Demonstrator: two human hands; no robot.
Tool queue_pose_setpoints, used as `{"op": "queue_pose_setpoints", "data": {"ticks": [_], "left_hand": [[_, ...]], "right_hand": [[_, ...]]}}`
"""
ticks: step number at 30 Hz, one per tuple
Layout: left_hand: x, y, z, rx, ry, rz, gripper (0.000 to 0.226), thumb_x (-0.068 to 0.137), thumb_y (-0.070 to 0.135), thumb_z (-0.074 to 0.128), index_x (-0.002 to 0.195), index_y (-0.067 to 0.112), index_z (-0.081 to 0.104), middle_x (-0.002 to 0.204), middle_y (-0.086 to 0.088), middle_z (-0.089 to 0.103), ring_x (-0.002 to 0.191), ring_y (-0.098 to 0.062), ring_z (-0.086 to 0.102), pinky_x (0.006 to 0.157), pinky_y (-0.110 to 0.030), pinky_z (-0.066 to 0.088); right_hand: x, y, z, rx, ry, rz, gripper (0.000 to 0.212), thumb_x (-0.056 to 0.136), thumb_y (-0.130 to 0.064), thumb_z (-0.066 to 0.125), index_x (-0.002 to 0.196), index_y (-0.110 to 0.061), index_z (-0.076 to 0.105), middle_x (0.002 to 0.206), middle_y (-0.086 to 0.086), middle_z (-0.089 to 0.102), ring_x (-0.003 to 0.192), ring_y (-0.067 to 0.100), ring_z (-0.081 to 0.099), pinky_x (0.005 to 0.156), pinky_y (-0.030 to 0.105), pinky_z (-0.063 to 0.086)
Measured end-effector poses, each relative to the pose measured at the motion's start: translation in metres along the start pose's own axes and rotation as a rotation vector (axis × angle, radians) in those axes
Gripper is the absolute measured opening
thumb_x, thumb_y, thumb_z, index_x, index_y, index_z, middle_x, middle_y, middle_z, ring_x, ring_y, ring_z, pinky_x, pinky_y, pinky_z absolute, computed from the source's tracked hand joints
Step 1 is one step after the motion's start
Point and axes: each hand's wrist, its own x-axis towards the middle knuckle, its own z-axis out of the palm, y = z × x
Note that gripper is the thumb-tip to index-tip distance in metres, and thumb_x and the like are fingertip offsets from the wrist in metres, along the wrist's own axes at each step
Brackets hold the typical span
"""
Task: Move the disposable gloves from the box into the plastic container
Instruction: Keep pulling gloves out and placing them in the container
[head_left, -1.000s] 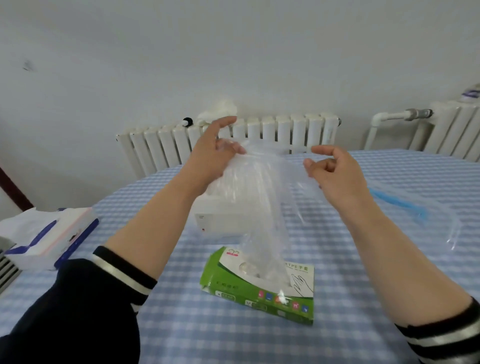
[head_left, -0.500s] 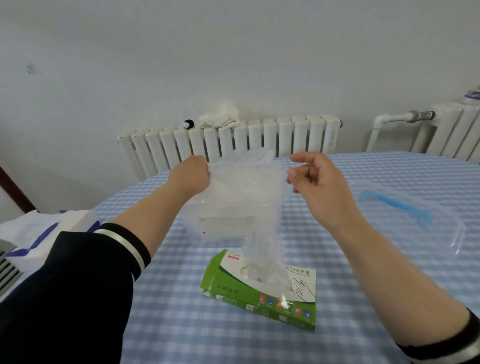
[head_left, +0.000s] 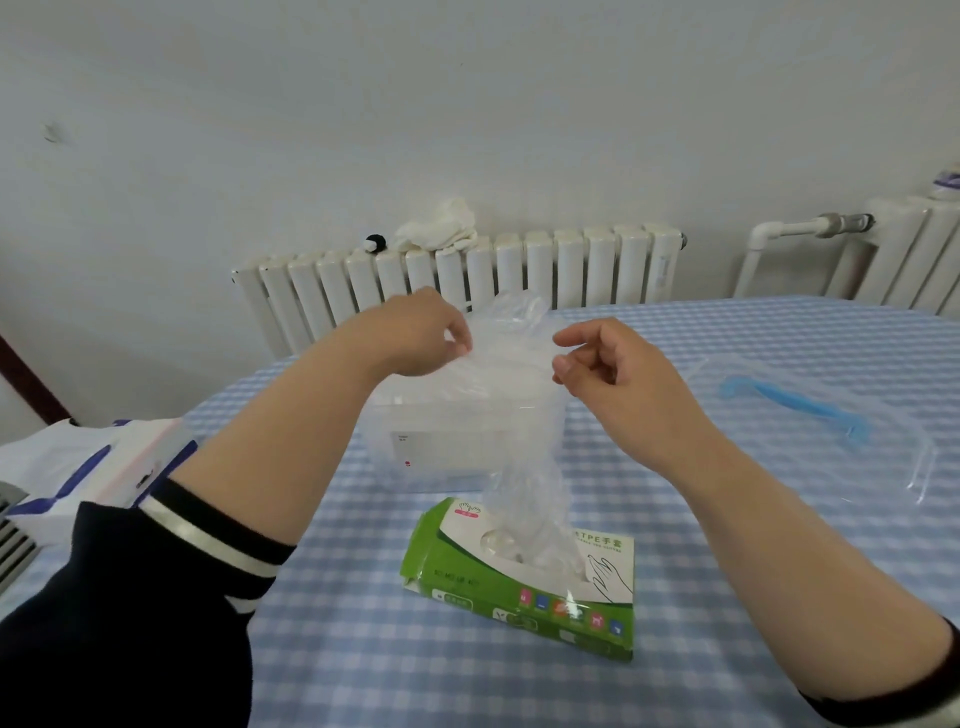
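A round table (head_left: 727, 364) covered in blue-and-white checked cloth is filling most of the view, with a white radiator (head_left: 467, 275) standing against the wall behind it and a white cloth (head_left: 441, 228) lying bunched on top of the radiator. A clear plastic container (head_left: 452, 441) is sitting on the table beyond the box, its open top facing up. To the right, well apart from it, a clear lid (head_left: 883, 415) with a blue handle is lying flat on the cloth. At the left edge of the table a white pack with blue markings (head_left: 78, 467) is resting.

Nearer the person, a green and white glove box (head_left: 524, 577) is lying flat, its long axis running left to right and slightly toward the lower right, its opening facing up. A clear disposable glove (head_left: 514, 395) is stretching up out of that opening, its long axis close to vertical, narrow and gathered where it is leaving the box and spreading wide at the top in front of the container. Which end holds the glove's fingers cannot be told.

The left hand (head_left: 415, 338) is pinching the glove's upper left edge, fingers curled down onto the film. The right hand (head_left: 608, 374) is gripping the upper right edge, thumb and bent fingers closing on it.
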Motion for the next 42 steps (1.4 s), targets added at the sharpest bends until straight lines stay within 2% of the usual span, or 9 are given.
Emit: {"op": "queue_pose_setpoints", "data": {"ticks": [5,16,20,22,28,32,34,37,42], "left_hand": [[0.024,0.008,0.018,0.007,-0.483,0.033,0.051,0.097,0.048,0.050,0.144,0.052,0.030,0.158,0.010,0.019,0.137,-0.023,0.036,0.099,-0.047,0.048],[0.040,0.026,0.057,-0.007,-0.709,0.006,0.049,0.104,0.032,0.042,0.151,0.034,0.026,0.158,0.004,0.025,0.141,-0.025,0.030,0.093,-0.035,0.031],[0.042,0.014,0.048,-0.064,-0.595,0.020,0.059,0.097,0.028,0.058,0.148,0.041,0.032,0.160,0.008,0.018,0.143,-0.025,0.026,0.101,-0.042,0.043],[0.039,0.011,0.037,-0.090,-0.490,0.037,0.046,0.098,0.030,0.055,0.142,0.036,0.045,0.154,0.007,0.034,0.135,-0.022,0.040,0.095,-0.039,0.051],[0.001,0.016,0.005,0.098,0.165,0.026,0.026,0.100,0.018,0.039,0.105,0.020,0.064,0.101,0.001,0.065,0.089,-0.021,0.059,0.071,-0.032,0.044],[-0.053,0.030,0.020,-0.199,0.447,0.129,0.022,0.103,0.030,0.036,0.099,0.024,0.057,0.069,0.005,0.061,0.061,-0.012,0.056,0.057,-0.030,0.044],[-0.074,0.033,0.040,-0.422,0.360,0.192,0.021,0.104,0.029,0.037,0.097,0.025,0.056,0.069,0.006,0.065,0.057,-0.008,0.059,0.055,-0.024,0.046],[-0.088,0.025,0.074,-0.695,0.120,0.252,0.022,0.105,0.019,0.037,0.096,0.031,0.052,0.087,0.011,0.066,0.072,-0.005,0.063,0.064,-0.022,0.052],[-0.095,0.006,0.111,-0.794,-0.291,0.245,0.024,0.098,0.028,0.056,0.119,0.038,0.047,0.120,0.019,0.056,0.110,-0.001,0.056,0.096,-0.021,0.046]], "right_hand": [[-0.002,-0.002,0.002,-0.074,-0.090,0.016,0.003,0.092,-0.027,0.062,0.092,-0.029,0.064,0.092,-0.002,0.069,0.088,0.016,0.064,0.083,0.030,0.052],[-0.007,0.001,0.001,-0.392,-0.508,0.072,0.021,0.089,-0.047,0.062,0.103,-0.032,0.064,0.096,-0.017,0.062,0.088,0.000,0.058,0.081,0.022,0.048],[-0.010,-0.003,0.000,-0.432,-0.543,0.076,0.029,0.087,-0.049,0.063,0.110,-0.032,0.062,0.096,-0.017,0.061,0.089,0.000,0.055,0.082,0.021,0.046],[-0.009,-0.005,-0.001,-0.450,-0.548,0.075,0.032,0.084,-0.050,0.067,0.110,-0.034,0.061,0.097,-0.016,0.062,0.090,0.000,0.055,0.083,0.022,0.046],[-0.015,-0.004,0.003,-0.533,-0.605,0.050,0.057,0.076,-0.055,0.072,0.125,-0.039,0.049,0.109,-0.017,0.052,0.096,0.002,0.054,0.085,0.024,0.046],[-0.018,0.000,0.007,-0.588,-0.693,0.073,0.084,0.073,-0.062,0.071,0.143,-0.045,0.027,0.139,-0.013,0.039,0.121,0.007,0.045,0.101,0.031,0.040],[-0.017,0.002,0.010,-0.561,-0.713,0.121,0.085,0.075,-0.061,0.069,0.145,-0.041,0.025,0.144,-0.011,0.041,0.122,0.009,0.047,0.099,0.028,0.039],[-0.015,0.004,0.011,-0.505,-0.704,0.165,0.072,0.080,-0.052,0.070,0.141,-0.036,0.036,0.122,-0.013,0.051,0.098,0.001,0.053,0.084,0.019,0.038],[-0.011,0.007,0.007,-0.361,-0.609,0.114,0.015,0.080,-0.032,0.077,0.091,-0.028,0.067,0.074,-0.019,0.063,0.070,-0.005,0.056,0.063,0.012,0.042]]}}
